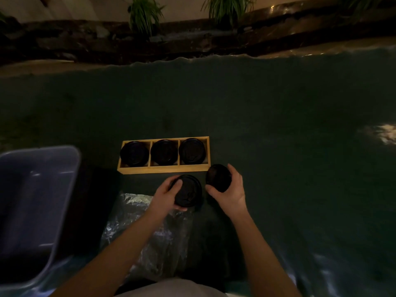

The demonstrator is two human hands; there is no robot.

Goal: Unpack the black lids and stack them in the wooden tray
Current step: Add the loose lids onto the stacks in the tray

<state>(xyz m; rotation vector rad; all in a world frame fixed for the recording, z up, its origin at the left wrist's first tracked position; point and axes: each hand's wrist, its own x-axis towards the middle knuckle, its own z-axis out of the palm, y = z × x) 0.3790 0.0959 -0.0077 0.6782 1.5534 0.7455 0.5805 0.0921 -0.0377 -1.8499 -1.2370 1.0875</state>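
Note:
A wooden tray (162, 169) with three compartments lies on the dark green table, just beyond my hands. Each compartment holds a stack of black lids: left (134, 153), middle (164, 151), right (192, 150). My left hand (166, 195) grips a stack of black lids (189, 194) just in front of the tray. My right hand (229, 190) holds a second black lid or stack (218, 177), tilted, near the tray's front right corner. A crumpled clear plastic wrapper (147, 234) lies under my left forearm.
A grey plastic bin (32, 202) stands at the left, close to my left arm. The dark green table (278, 125) stretches far ahead and to the right. Beyond its far edge runs a stone ledge with potted plants (143, 13).

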